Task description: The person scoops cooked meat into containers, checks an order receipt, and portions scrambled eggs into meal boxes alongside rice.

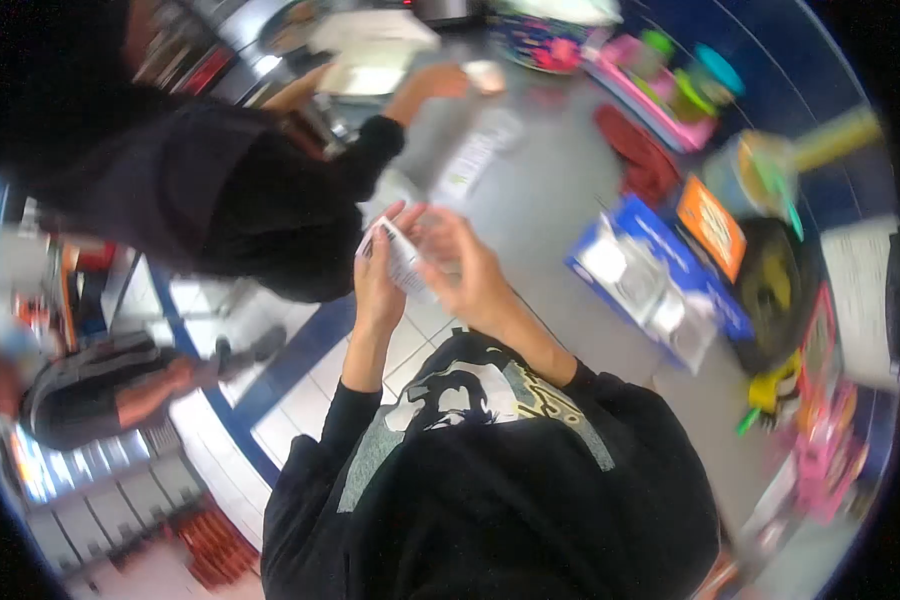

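In front of my chest, my left hand [378, 285] is closed on a small white printed packet [402, 262], which looks like paper or a label. My right hand [460, 265] is at the packet's right side, its fingers blurred and partly curled; whether it grips the packet's edge is unclear. Just beyond both hands, a white printed strip [467, 165] lies on the grey metal counter [540, 230].
A co-worker in dark clothes [270, 200] leans over the counter at the upper left. Another person [100, 390] stands far left. Rightward are a blue-and-white box [660, 280], an orange box [712, 228], a dark red cloth [638, 150] and a pink tray [660, 100].
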### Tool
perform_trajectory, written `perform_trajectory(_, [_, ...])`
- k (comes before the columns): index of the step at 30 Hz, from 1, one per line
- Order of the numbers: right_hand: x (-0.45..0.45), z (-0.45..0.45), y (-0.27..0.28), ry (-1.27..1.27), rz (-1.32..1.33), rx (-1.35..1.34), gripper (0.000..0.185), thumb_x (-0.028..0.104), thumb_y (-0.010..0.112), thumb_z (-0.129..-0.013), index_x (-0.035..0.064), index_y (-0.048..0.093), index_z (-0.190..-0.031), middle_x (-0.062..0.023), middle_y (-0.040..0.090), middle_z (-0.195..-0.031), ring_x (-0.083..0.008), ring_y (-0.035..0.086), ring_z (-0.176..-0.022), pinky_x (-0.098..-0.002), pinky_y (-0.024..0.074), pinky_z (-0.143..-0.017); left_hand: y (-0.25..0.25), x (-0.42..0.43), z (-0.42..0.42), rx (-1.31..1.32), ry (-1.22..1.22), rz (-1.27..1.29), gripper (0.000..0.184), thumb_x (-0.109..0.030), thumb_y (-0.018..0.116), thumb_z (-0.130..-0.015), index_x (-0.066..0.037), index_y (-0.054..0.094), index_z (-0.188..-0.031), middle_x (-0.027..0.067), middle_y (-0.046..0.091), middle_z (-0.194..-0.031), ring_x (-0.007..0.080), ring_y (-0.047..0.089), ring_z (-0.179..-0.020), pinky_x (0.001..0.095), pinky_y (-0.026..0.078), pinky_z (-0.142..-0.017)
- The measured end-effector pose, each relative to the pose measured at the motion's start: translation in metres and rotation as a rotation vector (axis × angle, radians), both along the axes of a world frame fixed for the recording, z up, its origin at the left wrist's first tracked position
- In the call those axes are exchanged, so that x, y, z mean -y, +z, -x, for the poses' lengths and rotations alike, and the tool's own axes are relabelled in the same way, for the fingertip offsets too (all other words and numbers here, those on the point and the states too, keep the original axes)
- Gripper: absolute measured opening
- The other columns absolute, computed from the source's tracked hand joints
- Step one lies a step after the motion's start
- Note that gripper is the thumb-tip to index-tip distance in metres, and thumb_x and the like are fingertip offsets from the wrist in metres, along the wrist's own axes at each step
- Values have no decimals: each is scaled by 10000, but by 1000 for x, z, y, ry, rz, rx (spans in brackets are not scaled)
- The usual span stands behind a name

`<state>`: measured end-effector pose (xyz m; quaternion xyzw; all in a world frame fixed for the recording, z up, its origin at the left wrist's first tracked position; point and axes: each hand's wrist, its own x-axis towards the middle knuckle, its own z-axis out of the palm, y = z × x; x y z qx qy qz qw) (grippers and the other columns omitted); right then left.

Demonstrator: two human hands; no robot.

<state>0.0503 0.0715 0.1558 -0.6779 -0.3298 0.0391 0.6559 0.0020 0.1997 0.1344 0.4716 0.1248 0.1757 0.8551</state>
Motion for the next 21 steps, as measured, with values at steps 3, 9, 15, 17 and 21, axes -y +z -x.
perform_trajectory(3, [59, 57, -48, -97, 59, -300, 504, 51, 636, -787, 57, 396, -1229, -164, 618, -847, -262, 617, -713, -340, 487, -673, -26, 55, 25, -8, -173, -168, 499, -359, 466, -953, 8, 411, -1286, 154, 549, -1237, 179, 560, -964, 332, 454, -892])
perform_trajectory(9, [200, 172, -119, -743, 217, -217, 383, 54, 649, -793, 59, 418, -1098, -134, 568, -778, -295, 574, -669, -347, 472, -639, -95, 168, 80, -148, -440, 22, 425, -317, 484, -956, -2, 444, -1239, 161, 553, -1224, 179, 556, -1010, 304, 432, -901])
perform_trajectory(15, [385, 161, -97, -1324, 472, -36, 122, -93, 460, -808, -9, 538, -851, -165, 577, -843, -308, 584, -782, -330, 458, -717, -108, 197, -13, 33, -342, -574, 441, -302, 607, -888, -14, 508, -1207, 136, 550, -1214, 209, 515, -1087, 325, 396, -940])
perform_trajectory(17, [421, 131, -106, -1419, 505, 3, 237, -114, 439, -774, -10, 613, -898, -192, 604, -924, -358, 592, -837, -369, 466, -749, -126, 196, -70, 43, -249, -785, 464, -313, 631, -863, -10, 525, -1198, 128, 541, -1212, 201, 497, -1116, 319, 392, -938])
perform_trajectory(21, [455, 61, -144, -1422, 521, -43, 230, 16, 507, -814, 10, 666, -980, -221, 621, -945, -367, 606, -885, -391, 471, -784, -163, 198, -151, -101, -285, -747, 495, -344, 634, -857, -7, 530, -1205, 123, 569, -1169, 197, 521, -1069, 313, 407, -919])
